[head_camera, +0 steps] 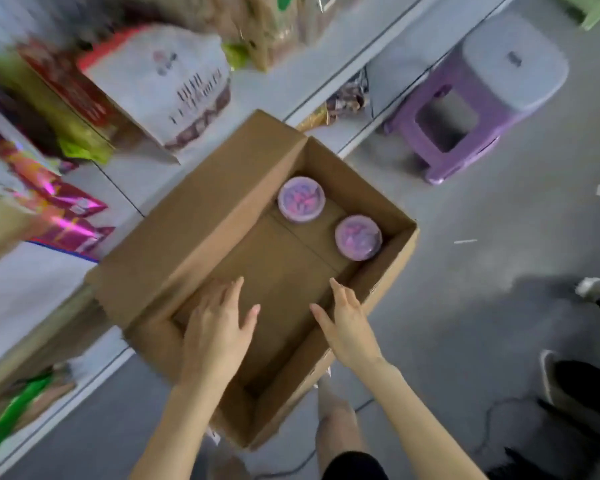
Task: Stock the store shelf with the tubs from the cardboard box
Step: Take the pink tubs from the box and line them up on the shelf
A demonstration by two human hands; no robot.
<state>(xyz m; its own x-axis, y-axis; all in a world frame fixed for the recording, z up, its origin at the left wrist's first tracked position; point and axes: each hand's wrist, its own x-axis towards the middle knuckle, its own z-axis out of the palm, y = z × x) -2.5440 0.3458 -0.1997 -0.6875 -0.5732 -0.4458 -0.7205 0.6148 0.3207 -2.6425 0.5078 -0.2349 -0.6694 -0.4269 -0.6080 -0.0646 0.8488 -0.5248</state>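
Two tubs (301, 199) (358, 238) in cardboard box (201, 216)

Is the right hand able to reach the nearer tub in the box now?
Probably yes: the right hand is open over the cardboard box, and nothing lies between it and the nearer tub.

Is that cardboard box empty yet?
Not yet. The cardboard box is open and two purple tubs sit at its far end.

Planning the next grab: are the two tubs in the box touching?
Apart. The head view shows bare floor of the box between the left tub and the right tub.
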